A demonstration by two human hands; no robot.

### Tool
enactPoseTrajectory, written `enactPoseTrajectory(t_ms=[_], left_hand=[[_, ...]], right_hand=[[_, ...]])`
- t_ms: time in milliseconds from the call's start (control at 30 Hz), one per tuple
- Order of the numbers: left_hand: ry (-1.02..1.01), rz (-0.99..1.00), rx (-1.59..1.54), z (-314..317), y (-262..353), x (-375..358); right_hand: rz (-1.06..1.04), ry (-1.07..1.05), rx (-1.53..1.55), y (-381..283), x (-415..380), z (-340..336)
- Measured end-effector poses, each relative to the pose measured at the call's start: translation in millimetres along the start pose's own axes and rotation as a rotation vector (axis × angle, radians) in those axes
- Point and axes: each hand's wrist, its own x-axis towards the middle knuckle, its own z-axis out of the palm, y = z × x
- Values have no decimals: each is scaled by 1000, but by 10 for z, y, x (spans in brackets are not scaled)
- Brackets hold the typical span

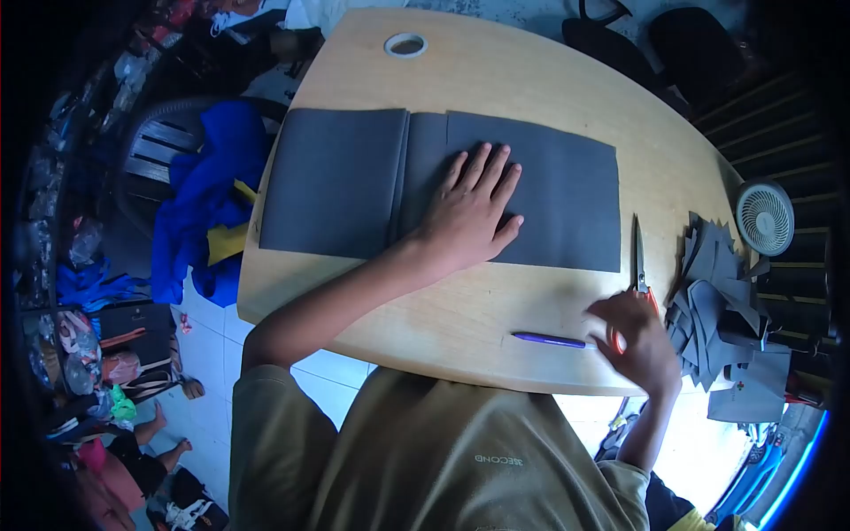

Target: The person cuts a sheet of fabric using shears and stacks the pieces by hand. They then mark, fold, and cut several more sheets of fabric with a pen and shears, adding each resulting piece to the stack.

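Scissors (pixel 638 265) and dark offcuts (pixel 706 310) suggest a workshop.

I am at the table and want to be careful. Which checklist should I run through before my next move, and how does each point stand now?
1. Left hand flat on the dark sheet: ok, palm down, fingers spread.
2. Dark sheet smooth, without fold or ridge: not ok, a line like a fold or overlap crosses it, left of the hand.
3. Scissors clear of the sheet: ok, they lie to its right.
4. Right hand firmly on the scissors: cannot tell, it is blurred over the handle area.
5. Purple pen off the sheet: ok, it lies nearer your body.
6. Pile of grey pieces apart from the sheet: ok, bare table between.
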Motion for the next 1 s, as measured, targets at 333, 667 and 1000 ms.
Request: enactPoseTrajectory(t_ms=[333,667,1000], left_hand=[[-40,76,19,-68,-181,114],[89,75,-3,60,-116,13],[53,38,-72,26,-80,12]], right_hand=[[-115,-170,155,-291,83,245],[-410,249,910,181,882,-460],[-267,343,1450,123,3240,-124]])
